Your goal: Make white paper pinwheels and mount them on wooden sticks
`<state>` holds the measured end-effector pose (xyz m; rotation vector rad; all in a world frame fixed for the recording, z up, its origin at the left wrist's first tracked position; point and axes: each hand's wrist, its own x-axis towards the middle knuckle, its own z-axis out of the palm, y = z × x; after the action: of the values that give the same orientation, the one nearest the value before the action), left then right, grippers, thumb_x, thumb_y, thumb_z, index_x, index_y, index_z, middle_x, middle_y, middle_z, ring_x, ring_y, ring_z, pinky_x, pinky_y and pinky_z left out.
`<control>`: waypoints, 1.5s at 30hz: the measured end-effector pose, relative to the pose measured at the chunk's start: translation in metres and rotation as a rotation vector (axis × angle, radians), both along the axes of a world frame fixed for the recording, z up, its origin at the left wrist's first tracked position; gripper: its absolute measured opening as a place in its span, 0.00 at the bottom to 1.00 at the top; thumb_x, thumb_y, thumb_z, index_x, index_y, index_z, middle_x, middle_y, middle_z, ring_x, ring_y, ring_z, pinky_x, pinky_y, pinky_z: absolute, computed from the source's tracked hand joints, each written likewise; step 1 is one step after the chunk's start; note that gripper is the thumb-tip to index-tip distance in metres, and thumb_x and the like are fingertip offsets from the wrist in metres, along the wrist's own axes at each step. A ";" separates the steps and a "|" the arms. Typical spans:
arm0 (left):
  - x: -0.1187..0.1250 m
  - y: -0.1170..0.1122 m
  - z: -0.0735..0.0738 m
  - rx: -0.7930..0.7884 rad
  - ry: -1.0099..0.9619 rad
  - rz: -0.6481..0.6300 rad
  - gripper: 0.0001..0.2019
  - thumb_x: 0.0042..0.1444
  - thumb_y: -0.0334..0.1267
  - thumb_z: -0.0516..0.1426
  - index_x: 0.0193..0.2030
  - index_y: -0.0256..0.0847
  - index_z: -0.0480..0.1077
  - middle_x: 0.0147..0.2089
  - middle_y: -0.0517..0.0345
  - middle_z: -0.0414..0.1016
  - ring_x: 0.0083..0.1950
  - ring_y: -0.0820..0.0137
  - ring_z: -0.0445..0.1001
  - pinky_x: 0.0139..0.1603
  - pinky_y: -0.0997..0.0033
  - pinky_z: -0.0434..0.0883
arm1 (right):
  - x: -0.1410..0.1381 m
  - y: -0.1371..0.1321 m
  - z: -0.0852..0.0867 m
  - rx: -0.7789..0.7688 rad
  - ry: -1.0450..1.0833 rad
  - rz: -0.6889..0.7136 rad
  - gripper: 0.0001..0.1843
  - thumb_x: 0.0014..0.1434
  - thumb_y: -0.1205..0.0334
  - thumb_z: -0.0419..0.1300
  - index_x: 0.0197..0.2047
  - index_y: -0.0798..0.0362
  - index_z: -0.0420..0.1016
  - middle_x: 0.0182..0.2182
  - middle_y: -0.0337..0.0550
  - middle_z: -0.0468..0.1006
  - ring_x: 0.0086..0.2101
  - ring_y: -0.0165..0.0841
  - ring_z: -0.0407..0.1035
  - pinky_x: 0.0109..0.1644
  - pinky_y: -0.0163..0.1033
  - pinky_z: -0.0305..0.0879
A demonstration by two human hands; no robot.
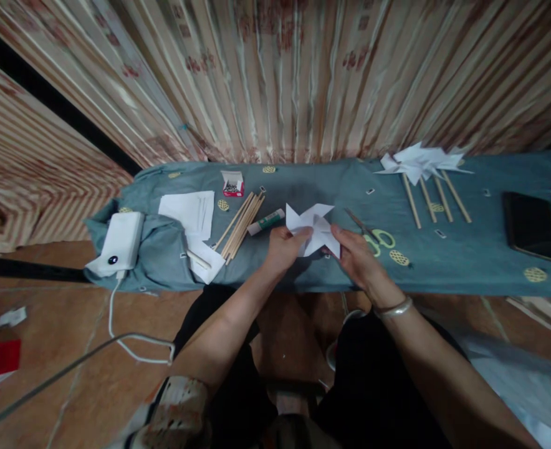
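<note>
The cloth-covered desk (481, 262) extends along a striped floral curtain (303, 81), above a tiled floor (55, 318). The left hand (282, 251) and right hand (356, 254) grip a white paper pinwheel (309, 223).

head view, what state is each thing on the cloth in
Paper pinwheel: folded, in left hand and right hand
Red box: open, small pieces inside
Wooden sticks: loose, bunched
Tube: on its side
Scissors: lying flat, blades unclear
Papers: loose, overlapping
Pen-like item: lying on paper
Power bank: cable plugged in
Stick-mounted pinwheels: piled
Black object: lying flat
</note>
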<state>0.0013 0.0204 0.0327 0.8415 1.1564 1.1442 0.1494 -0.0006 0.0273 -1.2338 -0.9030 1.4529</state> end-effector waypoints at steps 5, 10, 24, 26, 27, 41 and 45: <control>-0.002 0.003 -0.005 0.084 0.114 -0.057 0.08 0.44 0.39 0.65 0.25 0.34 0.77 0.23 0.59 0.75 0.24 0.73 0.68 0.27 0.75 0.63 | -0.010 0.004 0.005 -0.099 0.170 0.037 0.20 0.38 0.47 0.76 0.32 0.49 0.82 0.30 0.39 0.84 0.34 0.36 0.77 0.41 0.40 0.71; -0.008 0.004 -0.002 0.175 0.248 -0.109 0.09 0.47 0.40 0.63 0.24 0.34 0.78 0.22 0.60 0.74 0.24 0.73 0.68 0.26 0.75 0.63 | -0.017 0.008 0.003 -0.053 0.221 -0.054 0.18 0.35 0.52 0.77 0.30 0.49 0.81 0.27 0.35 0.82 0.28 0.31 0.74 0.39 0.38 0.68; -0.007 0.012 0.003 0.107 0.207 -0.069 0.04 0.43 0.36 0.65 0.27 0.37 0.80 0.25 0.59 0.79 0.27 0.70 0.72 0.31 0.73 0.67 | -0.018 0.015 0.003 -0.039 0.227 -0.134 0.18 0.32 0.53 0.77 0.25 0.50 0.77 0.25 0.35 0.81 0.28 0.32 0.74 0.40 0.40 0.70; -0.005 0.013 0.003 0.063 0.147 -0.068 0.04 0.42 0.34 0.66 0.26 0.38 0.79 0.25 0.59 0.79 0.27 0.71 0.72 0.31 0.73 0.67 | -0.017 0.015 0.003 -0.045 0.230 -0.129 0.18 0.32 0.53 0.77 0.25 0.49 0.78 0.24 0.35 0.81 0.28 0.33 0.74 0.40 0.40 0.71; -0.004 0.013 0.004 0.040 0.116 -0.070 0.03 0.41 0.34 0.66 0.26 0.38 0.79 0.26 0.59 0.79 0.27 0.71 0.72 0.32 0.73 0.67 | -0.017 0.016 0.003 -0.047 0.231 -0.125 0.18 0.32 0.53 0.77 0.25 0.49 0.78 0.24 0.35 0.81 0.27 0.33 0.74 0.39 0.41 0.71; -0.002 0.010 0.009 -0.056 -0.041 -0.048 0.04 0.42 0.35 0.66 0.24 0.38 0.77 0.25 0.59 0.77 0.26 0.72 0.71 0.32 0.71 0.67 | -0.012 0.015 0.001 -0.120 0.191 -0.046 0.17 0.38 0.55 0.76 0.32 0.52 0.82 0.26 0.38 0.81 0.27 0.32 0.71 0.36 0.40 0.67; -0.003 0.008 0.012 -0.037 -0.023 -0.021 0.02 0.44 0.33 0.65 0.25 0.39 0.77 0.25 0.60 0.77 0.27 0.71 0.71 0.32 0.71 0.67 | -0.012 0.014 -0.002 -0.090 0.094 -0.004 0.16 0.41 0.55 0.74 0.33 0.52 0.82 0.25 0.38 0.80 0.29 0.34 0.71 0.37 0.41 0.66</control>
<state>-0.0018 0.0285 0.0448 0.8082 1.1441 1.1099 0.1371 0.0138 0.0255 -1.2212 -0.7783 1.5494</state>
